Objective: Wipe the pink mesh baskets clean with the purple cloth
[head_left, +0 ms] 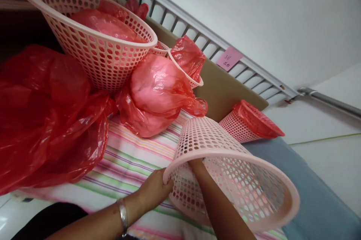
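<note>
A radiator (pixel 210 49) lines the white wall (pixel 239 7). Before it stands a tan panel (pixel 222 91); beside it, a metal pipe (pixel 335 102).

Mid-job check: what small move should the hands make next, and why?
Probably ease the right hand out of the tilted basket while the left hand steadies it. The right arm reaches in through the mouth, its hand mostly hidden behind the wall, so drawing back would show what it touches; the left hand's hold on the rim should limit rolling.

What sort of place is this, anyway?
Probably a bedroom or dormitory: a striped cloth is spread like bedding, beside a tan board resembling a headboard, with what looks like a white radiator behind.
</note>
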The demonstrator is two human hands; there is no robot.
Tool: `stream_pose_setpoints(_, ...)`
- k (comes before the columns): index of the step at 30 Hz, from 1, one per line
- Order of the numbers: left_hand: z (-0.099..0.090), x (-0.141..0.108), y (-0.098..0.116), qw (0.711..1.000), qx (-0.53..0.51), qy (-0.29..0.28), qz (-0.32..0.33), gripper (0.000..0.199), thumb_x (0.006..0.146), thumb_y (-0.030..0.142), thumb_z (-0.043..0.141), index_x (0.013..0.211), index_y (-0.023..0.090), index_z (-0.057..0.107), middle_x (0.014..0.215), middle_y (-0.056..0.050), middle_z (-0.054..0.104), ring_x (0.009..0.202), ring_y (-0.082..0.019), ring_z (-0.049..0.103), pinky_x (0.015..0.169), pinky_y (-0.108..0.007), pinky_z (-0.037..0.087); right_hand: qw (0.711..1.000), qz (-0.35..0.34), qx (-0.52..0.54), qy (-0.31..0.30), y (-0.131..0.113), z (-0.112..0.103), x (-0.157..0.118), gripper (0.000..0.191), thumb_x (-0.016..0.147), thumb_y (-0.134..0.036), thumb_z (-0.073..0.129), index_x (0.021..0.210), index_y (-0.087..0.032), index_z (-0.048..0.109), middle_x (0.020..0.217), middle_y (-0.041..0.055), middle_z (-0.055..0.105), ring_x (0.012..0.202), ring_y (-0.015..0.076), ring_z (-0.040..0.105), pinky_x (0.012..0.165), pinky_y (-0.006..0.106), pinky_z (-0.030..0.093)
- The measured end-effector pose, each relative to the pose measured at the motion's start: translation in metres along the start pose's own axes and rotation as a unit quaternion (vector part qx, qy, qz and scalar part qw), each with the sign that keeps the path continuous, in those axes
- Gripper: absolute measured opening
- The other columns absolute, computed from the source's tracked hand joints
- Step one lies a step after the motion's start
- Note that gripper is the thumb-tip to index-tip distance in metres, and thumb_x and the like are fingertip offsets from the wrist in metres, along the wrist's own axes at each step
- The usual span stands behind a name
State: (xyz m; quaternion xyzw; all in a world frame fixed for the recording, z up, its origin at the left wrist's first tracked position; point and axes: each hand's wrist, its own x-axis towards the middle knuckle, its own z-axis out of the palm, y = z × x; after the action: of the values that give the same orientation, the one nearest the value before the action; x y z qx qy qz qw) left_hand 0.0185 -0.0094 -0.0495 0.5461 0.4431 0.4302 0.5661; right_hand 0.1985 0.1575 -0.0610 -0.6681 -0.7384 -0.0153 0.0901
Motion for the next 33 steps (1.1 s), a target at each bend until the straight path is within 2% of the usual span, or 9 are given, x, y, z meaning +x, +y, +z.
stream_pose_setpoints(4,0.000,-0.001,-0.002,1.000,0.001,0.006,0.007,0.031,0.078,0.022,0.047,0.098,0.012,0.068,0.089,-0.006,0.072,0.082,-0.021,0.063,0.074,-0.029,0.047,0.999,-0.003,-0.037,0.010,-0.005,-0.009,-0.025,0.027,0.087,-0.021,0.045,0.108,-0.019,0.061,0.110,0.0111,0.062,0.109,0.0259,0.053,0.088,0.037,0.040)
stream_pose_setpoints(9,0.000,0.000,-0.007,0.999,0.009,0.002,0.032,0.032,0.077,0.020,0.046,0.097,0.011,0.068,0.088,-0.006,0.072,0.079,-0.021,0.064,0.073,-0.028,0.047,0.992,-0.059,-0.116,0.003,-0.009,-0.021,-0.091,0.031,0.072,-0.009,0.049,0.101,-0.016,0.061,0.090,0.0105,0.064,0.087,0.0239,0.059,0.076,0.033,0.040)
stream_pose_setpoints(14,-0.001,0.000,-0.007,0.998,0.042,0.011,0.044,0.031,0.079,0.025,0.045,0.093,0.012,0.069,0.086,-0.006,0.072,0.078,-0.020,0.063,0.070,-0.027,0.046,0.985,-0.152,-0.055,0.054,-0.011,-0.026,-0.165,0.021,0.070,-0.023,0.059,0.091,-0.020,0.056,0.081,0.0060,0.060,0.074,0.0225,0.056,0.067,0.032,0.040)
stream_pose_setpoints(18,-0.002,-0.002,-0.004,0.997,0.063,0.009,0.043,0.032,0.080,0.029,0.044,0.089,0.011,0.069,0.081,-0.007,0.071,0.071,-0.020,0.062,0.065,-0.026,0.045,0.975,-0.207,0.006,0.077,-0.007,-0.028,-0.192,0.034,0.070,-0.014,0.053,0.103,-0.023,0.052,0.090,0.0053,0.061,0.081,0.0216,0.056,0.072,0.032,0.042)
stream_pose_setpoints(24,0.000,0.000,-0.006,0.997,0.061,0.020,0.039,0.033,0.081,0.031,0.044,0.093,0.012,0.069,0.086,-0.007,0.072,0.076,-0.020,0.063,0.069,-0.027,0.046,0.981,-0.182,-0.009,0.060,-0.009,-0.026,-0.168,0.011,0.072,-0.026,0.055,0.082,-0.022,0.054,0.078,0.0042,0.059,0.071,0.0200,0.053,0.065,0.030,0.040)
stream_pose_setpoints(26,0.000,0.001,-0.007,0.997,0.056,0.017,0.044,0.031,0.079,0.027,0.046,0.095,0.013,0.069,0.088,-0.007,0.072,0.079,-0.020,0.063,0.071,-0.027,0.046,0.984,-0.168,-0.019,0.058,-0.009,-0.024,-0.149,0.013,0.073,-0.028,0.055,0.084,-0.020,0.055,0.081,0.0055,0.060,0.074,0.0207,0.054,0.067,0.030,0.041)
stream_pose_setpoints(28,0.000,0.002,-0.007,0.997,0.056,0.017,0.040,0.030,0.077,0.023,0.046,0.094,0.014,0.069,0.086,-0.006,0.072,0.078,-0.021,0.064,0.070,-0.027,0.046,0.987,-0.146,-0.028,0.060,-0.008,-0.020,-0.128,0.019,0.073,-0.020,0.052,0.091,-0.019,0.056,0.087,0.0069,0.062,0.081,0.0213,0.056,0.072,0.031,0.042)
stream_pose_setpoints(31,-0.002,0.002,-0.004,0.998,0.052,0.016,0.031,0.030,0.076,0.020,0.045,0.092,0.014,0.069,0.083,-0.007,0.072,0.076,-0.021,0.064,0.068,-0.027,0.047,0.994,-0.079,-0.053,0.046,-0.006,-0.015,-0.093,0.031,0.068,-0.010,0.048,0.097,-0.017,0.059,0.091,0.0088,0.064,0.087,0.0226,0.059,0.078,0.031,0.042)
stream_pose_setpoints(33,-0.003,0.001,-0.001,0.999,0.043,0.015,0.025,0.030,0.075,0.019,0.045,0.092,0.013,0.069,0.084,-0.007,0.072,0.076,-0.020,0.064,0.068,-0.027,0.047,0.997,-0.039,-0.055,0.031,-0.006,-0.011,-0.068,0.031,0.072,-0.013,0.049,0.100,-0.017,0.061,0.095,0.0108,0.065,0.092,0.0249,0.060,0.079,0.034,0.042)
